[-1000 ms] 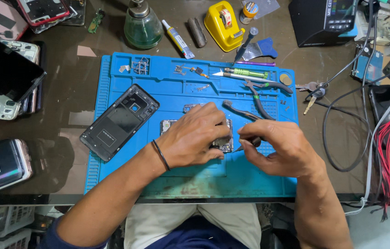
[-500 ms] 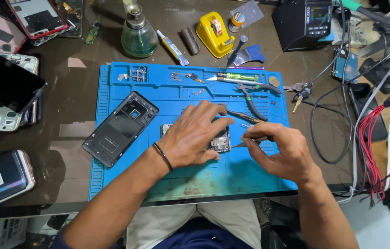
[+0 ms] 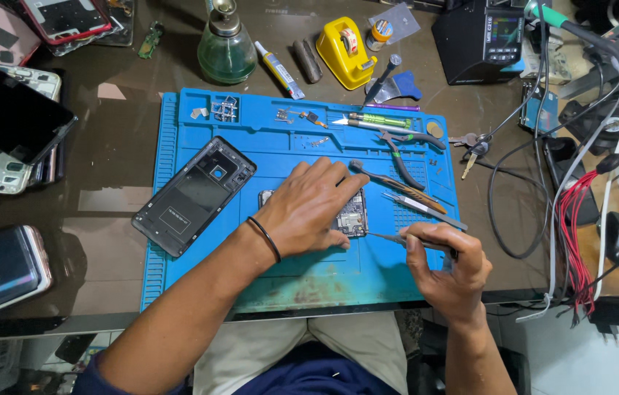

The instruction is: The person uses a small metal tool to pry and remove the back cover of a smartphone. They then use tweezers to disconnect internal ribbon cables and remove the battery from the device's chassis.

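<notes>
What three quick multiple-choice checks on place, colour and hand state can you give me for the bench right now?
1. Where does the phone frame lie?
A. Left part of the mat
B. On the person's lap
C. Atop the glass bottle

2. What colour is the mat?
A. Red
B. Blue
C. White

3. What is the right hand doing?
A. Resting open
B. Lifting pliers
C. Pinching tweezers

A: the frame sits left of the left hand.
B: its surface is blue.
C: fingers close on the thin tool aimed at the circuit board.
</notes>
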